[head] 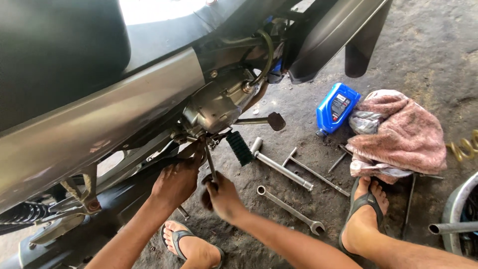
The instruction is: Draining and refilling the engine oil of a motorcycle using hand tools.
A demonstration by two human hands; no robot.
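Observation:
I am crouched beside a motorcycle, looking at its engine case (219, 102). My left hand (175, 182) reaches up under the engine, fingers pressed against the underside near the frame. My right hand (222, 197) is closed around the lower end of a thin metal tool (209, 160) that rises to the bottom of the engine. The black ribbed footpeg (240, 148) sticks out just right of the tool. What the left fingers touch is hidden by the hand.
On the concrete floor lie a combination wrench (290, 209), a long socket bar (281, 168), a T-handle (313, 172), a blue oil bottle (336, 108) and a pink rag (401, 133). The brake pedal (275, 120) projects sideways. My sandalled feet (366, 209) flank the spot. A wheel rim (455, 209) stands right.

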